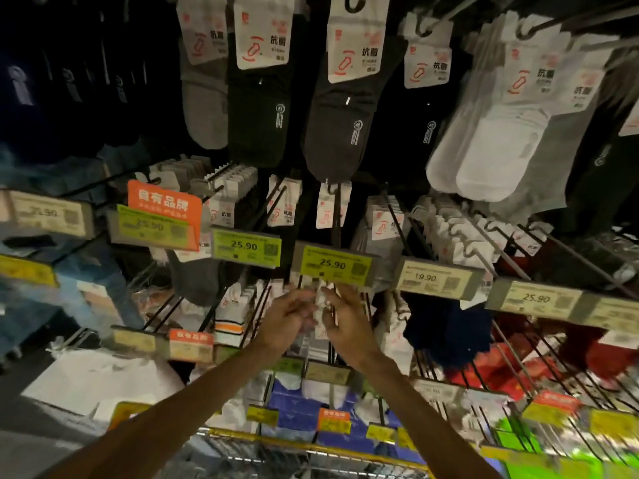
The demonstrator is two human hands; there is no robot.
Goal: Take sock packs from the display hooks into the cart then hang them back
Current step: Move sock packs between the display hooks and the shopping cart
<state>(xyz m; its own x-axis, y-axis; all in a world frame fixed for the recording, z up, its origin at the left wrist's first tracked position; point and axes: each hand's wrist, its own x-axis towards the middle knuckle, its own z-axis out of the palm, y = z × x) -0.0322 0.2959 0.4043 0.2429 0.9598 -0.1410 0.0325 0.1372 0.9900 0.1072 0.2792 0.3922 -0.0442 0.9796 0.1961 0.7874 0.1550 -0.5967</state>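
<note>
A display rack (584, 261) of wire hooks fills the view, hung with rows of carded socks and lined with price tags. At the bottom edge the wire rim of a cart (294, 456) shows, just below the lowest row of hooks. Along the top row hang long black socks (339, 140) in the middle and white socks (484, 157) towards the right edge, each under a white card. An orange sign (162, 202) stands at the left of the second row, and a yellow price tag (333, 266) marked 25.90 sits at the middle of that row. Both bare forearms reach up from the bottom edge and meet just beneath this tag. The left hand (287, 319) has its fingers bent in against the left edge of a white sock pack (320, 305). The right hand (345, 319) closes thumb and fingers narrowly on the pack's right edge. The pack is held between the two hands at the front end of a hook in the third row, its top touching the underside of the yellow tag. Blur hides whether its card is on the hook.
</note>
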